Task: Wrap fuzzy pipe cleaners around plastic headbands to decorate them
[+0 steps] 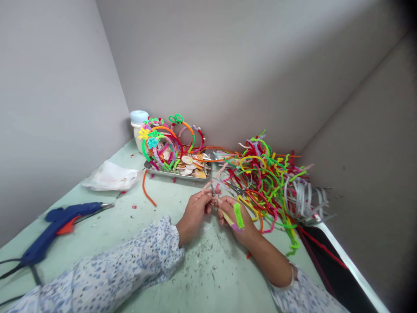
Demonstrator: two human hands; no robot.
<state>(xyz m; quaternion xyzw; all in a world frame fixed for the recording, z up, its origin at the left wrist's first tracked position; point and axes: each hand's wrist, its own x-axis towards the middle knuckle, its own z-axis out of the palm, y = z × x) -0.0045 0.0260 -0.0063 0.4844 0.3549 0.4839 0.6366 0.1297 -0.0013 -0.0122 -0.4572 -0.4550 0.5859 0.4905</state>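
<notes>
My left hand [197, 213] and my right hand [234, 217] meet above the middle of the table, fingers pinched close together. Between them is a narrow headband [227, 217], partly wrapped in pipe cleaner, with pale yellow, purple and bright green sections along my right palm. A pale pink pipe cleaner [208, 184] sticks up past the left fingertips, beside a bare grey stretch of the band. The exact contact at the fingertips is too small to make out. Just beyond my right hand lie scissors [237, 189] with red-orange handles.
A heap of colored pipe cleaners [270, 174] and grey headbands [304, 200] fills the right side. A metal tray [176, 175] holds finished headbands [163, 143] and petal-like pieces. At left are a blue glue gun [61, 226], plastic bag [112, 176] and white container [138, 128].
</notes>
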